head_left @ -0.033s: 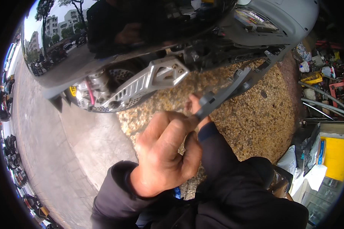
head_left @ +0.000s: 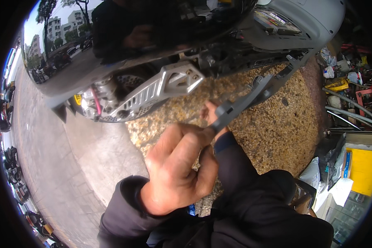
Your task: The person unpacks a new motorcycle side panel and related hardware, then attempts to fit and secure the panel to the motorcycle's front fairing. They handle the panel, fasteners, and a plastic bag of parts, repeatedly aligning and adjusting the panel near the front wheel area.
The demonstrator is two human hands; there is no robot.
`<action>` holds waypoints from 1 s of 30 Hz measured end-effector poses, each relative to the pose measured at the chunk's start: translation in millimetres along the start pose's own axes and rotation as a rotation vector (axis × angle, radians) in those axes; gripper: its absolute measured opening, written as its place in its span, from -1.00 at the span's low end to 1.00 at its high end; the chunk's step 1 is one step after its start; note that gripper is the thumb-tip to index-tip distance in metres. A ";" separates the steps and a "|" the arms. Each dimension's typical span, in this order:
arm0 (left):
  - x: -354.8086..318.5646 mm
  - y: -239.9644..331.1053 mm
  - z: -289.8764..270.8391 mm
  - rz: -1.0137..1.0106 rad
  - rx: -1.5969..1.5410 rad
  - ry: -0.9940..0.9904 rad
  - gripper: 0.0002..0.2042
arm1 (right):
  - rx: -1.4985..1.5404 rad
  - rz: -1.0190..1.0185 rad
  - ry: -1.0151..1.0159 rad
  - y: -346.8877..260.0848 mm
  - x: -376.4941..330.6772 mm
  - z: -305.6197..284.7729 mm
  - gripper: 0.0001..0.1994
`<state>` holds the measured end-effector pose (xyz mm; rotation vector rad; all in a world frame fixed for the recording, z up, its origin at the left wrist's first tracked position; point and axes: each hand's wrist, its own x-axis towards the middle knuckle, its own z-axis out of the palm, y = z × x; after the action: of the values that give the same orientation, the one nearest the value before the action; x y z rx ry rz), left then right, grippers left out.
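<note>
My left hand [head_left: 180, 167] is closed on the near end of a long grey plastic trim strip [head_left: 244, 101]. The strip slants up to the right, and its far end reaches the underside of a scooter with a glossy black body [head_left: 161, 33]. Behind the strip is my right hand [head_left: 210, 112], with only some bent fingers and a bit of wrist showing. The strip and my left hand hide the rest, so what it holds, if anything, does not show. Ahead of my hands, a silver metal arm [head_left: 153, 91] runs beside the scooter's wheel, near a pink hose [head_left: 96, 101].
Pebbled ground [head_left: 277, 136] lies below my hands, with pale concrete paving [head_left: 62, 165] to the left. Cluttered tools and metal tubes [head_left: 351, 111] fill the right side, above a yellow panel [head_left: 366, 171] and a glass case [head_left: 349, 215]. Parked two-wheelers [head_left: 18, 177] line the far left.
</note>
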<state>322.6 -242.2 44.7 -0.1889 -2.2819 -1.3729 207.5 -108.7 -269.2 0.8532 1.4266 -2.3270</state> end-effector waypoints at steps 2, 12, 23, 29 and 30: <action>-1.2 -1.9 -0.4 0.027 -0.009 0.008 -0.74 | 0.026 -0.025 -0.121 -8.6 4.4 -0.8 -0.91; 5.6 -21.5 -2.7 0.027 -0.028 -0.006 -0.72 | 0.159 0.049 -0.238 -16.2 9.4 6.6 -0.82; 35.6 -98.0 -31.6 -0.159 -0.478 -0.026 -0.74 | -0.901 -0.096 -0.233 11.2 -38.9 20.8 -0.76; 53.4 -105.3 -24.4 -0.258 -0.907 -0.344 -0.69 | -0.949 -0.109 -0.489 -12.5 -106.7 55.9 -0.88; 53.0 -107.3 -24.9 -0.294 -0.891 -0.290 -0.69 | -0.977 -0.086 -0.564 -18.5 -113.4 63.0 -0.72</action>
<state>246.5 -322.7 -7.0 -0.3567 -1.7733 -2.5917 265.9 -162.8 -165.1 -0.1323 1.9761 -1.3860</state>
